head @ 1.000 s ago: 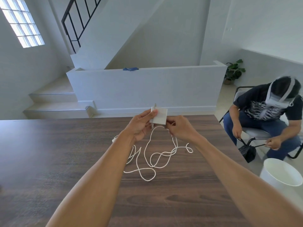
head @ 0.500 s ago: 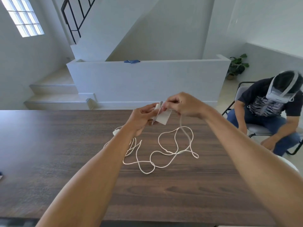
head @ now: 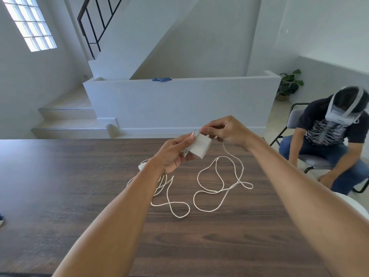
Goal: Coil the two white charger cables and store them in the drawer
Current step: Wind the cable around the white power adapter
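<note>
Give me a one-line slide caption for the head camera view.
Both hands hold a white charger block above a wooden table, its white cable lying in loose loops below.

No lettering, label, brand, number or sign reads anywhere here. The white charger block (head: 200, 145) held up over the table shows only plain faces, and the headset (head: 339, 113) on the seated person at the far right carries no mark that can be made out.

single head view, looking forward-down, close over table (head: 60, 186).
</note>
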